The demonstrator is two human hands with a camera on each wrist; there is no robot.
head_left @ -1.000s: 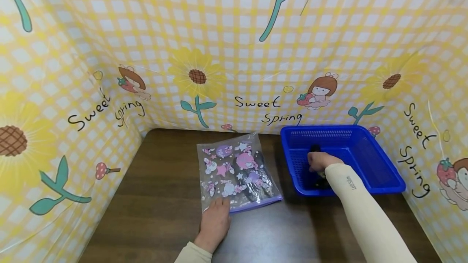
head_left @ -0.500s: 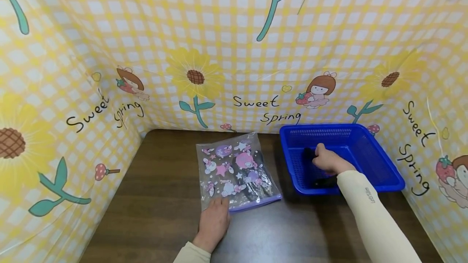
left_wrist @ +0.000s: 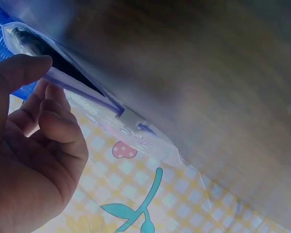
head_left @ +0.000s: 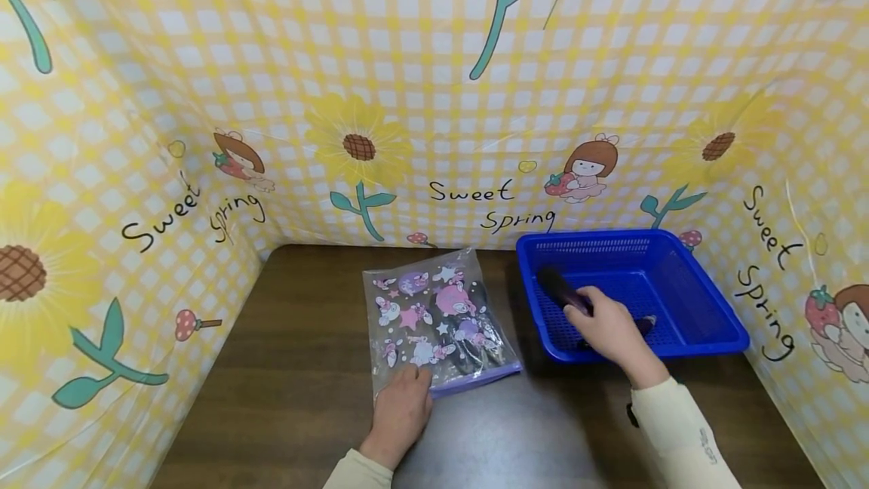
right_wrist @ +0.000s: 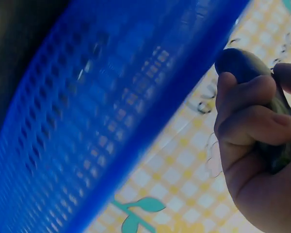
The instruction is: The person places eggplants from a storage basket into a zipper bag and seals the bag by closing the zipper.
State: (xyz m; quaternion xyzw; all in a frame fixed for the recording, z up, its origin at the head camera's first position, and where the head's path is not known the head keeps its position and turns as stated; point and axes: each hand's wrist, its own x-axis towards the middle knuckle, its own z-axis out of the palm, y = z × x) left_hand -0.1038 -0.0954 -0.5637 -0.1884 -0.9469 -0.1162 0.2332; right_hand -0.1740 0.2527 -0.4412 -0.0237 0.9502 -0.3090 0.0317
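Note:
My right hand [head_left: 607,327] grips a dark purple eggplant [head_left: 558,287] at the left side of the blue basket [head_left: 713,300]. The right wrist view shows the fingers curled round this eggplant [right_wrist: 240,63]. Another dark eggplant [head_left: 643,325] lies in the basket, partly hidden by the right hand. My left hand [head_left: 400,410] pinches the near edge of a clear zip bag [head_left: 407,315] printed with pink and purple figures. In the left wrist view, the mouth of the bag [left_wrist: 82,87] gapes, with a white slider on its purple zip. Something dark shows inside the bag.
Both the bag and the basket rest on a brown wooden table [head_left: 285,368]. A yellow checked cloth [head_left: 421,142] with flowers and lettering hangs behind and at both sides. The basket stands just right of the bag, near the back cloth.
The right hand has lifted an eggplant from the basket floor and turned it towards the left rim, baring another eggplant behind. The left hand and bag have hardly moved.

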